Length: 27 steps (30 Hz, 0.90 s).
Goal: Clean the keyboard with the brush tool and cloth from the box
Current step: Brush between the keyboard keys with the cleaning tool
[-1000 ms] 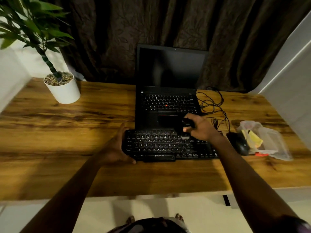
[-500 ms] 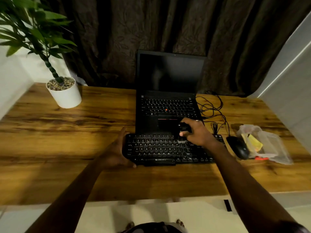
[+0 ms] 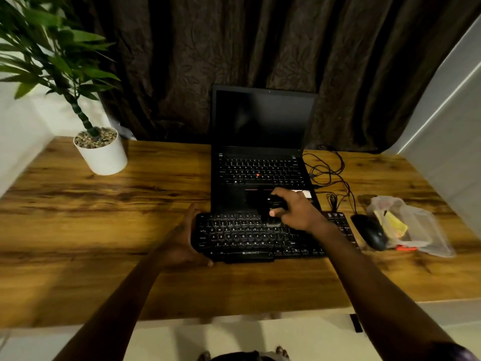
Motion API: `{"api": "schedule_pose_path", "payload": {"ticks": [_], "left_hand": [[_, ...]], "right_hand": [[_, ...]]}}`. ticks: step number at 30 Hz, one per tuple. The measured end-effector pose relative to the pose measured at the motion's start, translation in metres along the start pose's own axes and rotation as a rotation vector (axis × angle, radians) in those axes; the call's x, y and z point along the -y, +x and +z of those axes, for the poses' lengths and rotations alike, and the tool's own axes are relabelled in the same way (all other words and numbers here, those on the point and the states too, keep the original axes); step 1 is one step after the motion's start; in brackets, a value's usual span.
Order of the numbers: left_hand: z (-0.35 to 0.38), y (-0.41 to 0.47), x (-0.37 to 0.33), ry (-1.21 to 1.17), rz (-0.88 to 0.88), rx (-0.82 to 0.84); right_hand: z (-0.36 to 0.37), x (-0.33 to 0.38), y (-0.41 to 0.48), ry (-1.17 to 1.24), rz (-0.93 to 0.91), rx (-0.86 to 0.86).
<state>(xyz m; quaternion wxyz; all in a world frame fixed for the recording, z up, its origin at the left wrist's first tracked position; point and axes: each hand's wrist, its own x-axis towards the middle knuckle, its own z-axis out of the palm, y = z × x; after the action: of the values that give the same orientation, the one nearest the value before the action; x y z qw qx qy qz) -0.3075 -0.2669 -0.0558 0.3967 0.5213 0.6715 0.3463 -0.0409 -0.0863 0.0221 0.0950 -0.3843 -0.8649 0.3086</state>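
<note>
A black keyboard (image 3: 244,238) lies on the wooden desk in front of the laptop. My right hand (image 3: 296,209) grips a black brush tool (image 3: 273,207), whose bristles touch the upper key rows near the keyboard's middle. My left hand (image 3: 186,238) holds the keyboard's left end, thumb at the front corner and fingers along the side. A clear plastic box (image 3: 413,227) with yellow contents sits at the far right; I cannot pick out a cloth in it.
An open black laptop (image 3: 260,142) stands behind the keyboard. A black mouse (image 3: 369,231) and tangled cables (image 3: 328,173) lie to the right. A white plant pot (image 3: 101,152) stands back left. A dark curtain hangs behind the desk (image 3: 78,230).
My right hand has shifted the brush a little leftward along the upper key rows. My left hand has stayed on the keyboard's left end. The camera has tilted slightly.
</note>
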Motion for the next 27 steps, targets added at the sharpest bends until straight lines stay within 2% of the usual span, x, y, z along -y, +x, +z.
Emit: {"api": "schedule_pose_path", "payload": {"ticks": [3,7,15,22,27], "left_hand": [[0.000,-0.001,-0.004,0.004,0.001,0.008],[0.000,0.000,-0.001,0.032,-0.005,-0.022],[-0.001,-0.004,-0.003,0.062,-0.072,0.017],[-0.001,-0.003,-0.001,0.025,-0.079,0.016],[-0.002,-0.004,-0.003,0.023,-0.090,0.027]], "right_hand": [[-0.004,-0.004,0.000,0.034,0.020,-0.009],[-0.019,-0.014,-0.004,-0.058,0.068,0.001],[0.012,0.010,0.009,-0.014,-0.053,0.011],[-0.006,0.001,0.003,-0.080,-0.004,0.025],[0.009,0.016,0.013,-0.077,-0.054,0.030]]}}
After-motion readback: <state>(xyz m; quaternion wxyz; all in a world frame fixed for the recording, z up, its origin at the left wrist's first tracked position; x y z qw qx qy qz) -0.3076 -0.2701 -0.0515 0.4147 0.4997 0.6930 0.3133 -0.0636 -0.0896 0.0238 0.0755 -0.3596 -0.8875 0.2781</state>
